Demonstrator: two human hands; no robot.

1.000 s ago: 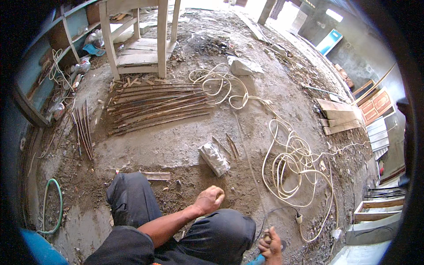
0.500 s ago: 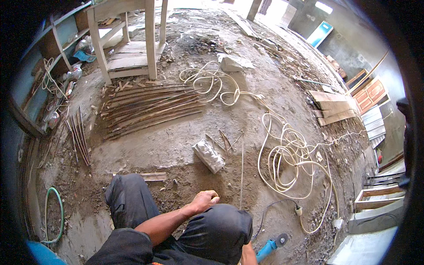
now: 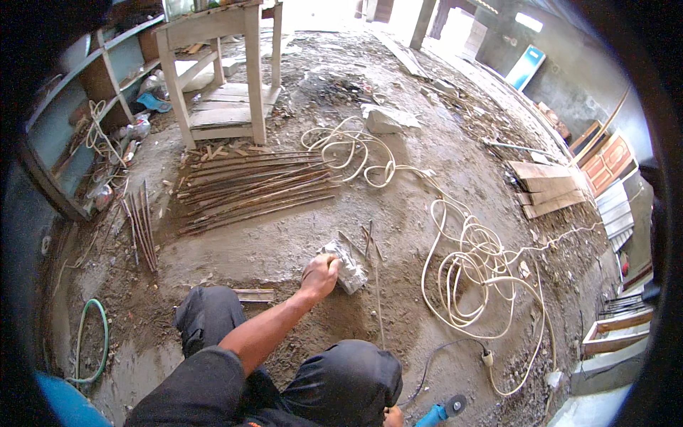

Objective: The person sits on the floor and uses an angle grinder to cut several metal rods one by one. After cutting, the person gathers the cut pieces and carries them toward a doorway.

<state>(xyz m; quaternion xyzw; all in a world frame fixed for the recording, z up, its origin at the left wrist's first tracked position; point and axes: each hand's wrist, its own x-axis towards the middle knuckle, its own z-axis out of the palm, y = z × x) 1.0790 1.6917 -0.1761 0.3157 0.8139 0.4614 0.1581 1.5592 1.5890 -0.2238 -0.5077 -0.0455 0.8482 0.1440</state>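
My left hand (image 3: 320, 276) reaches forward with curled fingers at the upper left side of a pale, rough block (image 3: 346, 269). Whether those fingers grip the block or something small is hidden. Just right of the block, a thin rod (image 3: 378, 299) runs toward my right knee, and a few short rod pieces (image 3: 370, 243) lie by its far end. At the lower edge, below that knee, only part of my right hand (image 3: 393, 415) shows; its fingers look closed, and what they hold cannot be made out. Beside it lies a blue angle grinder (image 3: 435, 414) with a dark disc.
A bundle of rusty rods (image 3: 256, 188) lies ahead, before a wooden table (image 3: 213, 28). Loops of cream cable (image 3: 462, 277) cover the right side, with a connector (image 3: 487, 358). Boards (image 3: 544, 186) lie farther right. Some rods (image 3: 141, 228) and a green hose (image 3: 107, 341) are left.
My left hand has moved forward from beside my knee to the block. The thin rod's far end has shifted left, closer to the block. The view has tilted slightly.
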